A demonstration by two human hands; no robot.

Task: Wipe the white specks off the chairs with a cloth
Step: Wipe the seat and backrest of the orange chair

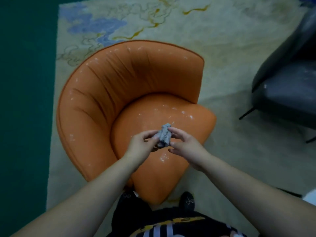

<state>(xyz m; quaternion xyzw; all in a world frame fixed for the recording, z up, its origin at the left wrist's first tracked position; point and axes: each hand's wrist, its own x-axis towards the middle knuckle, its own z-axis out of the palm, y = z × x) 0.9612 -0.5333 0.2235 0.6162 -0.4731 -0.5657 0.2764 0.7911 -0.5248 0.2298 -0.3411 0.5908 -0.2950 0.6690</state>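
An orange armchair (106,93) stands below me, with white specks scattered over its seat (171,110) and along the top of its curved backrest. Above the seat, both hands hold a small bunched grey cloth (164,135). My left hand (142,144) pinches the cloth's left side between fingers and thumb. My right hand (184,143) pinches its right side with the fingertips. The cloth hangs clear of the seat's surface.
A dark grey chair (287,89) with thin black legs stands at the right, a few white marks on it. Both chairs rest on a beige patterned rug (213,31); green floor (25,82) lies at the left. My feet in black shoes are by the armchair's front.
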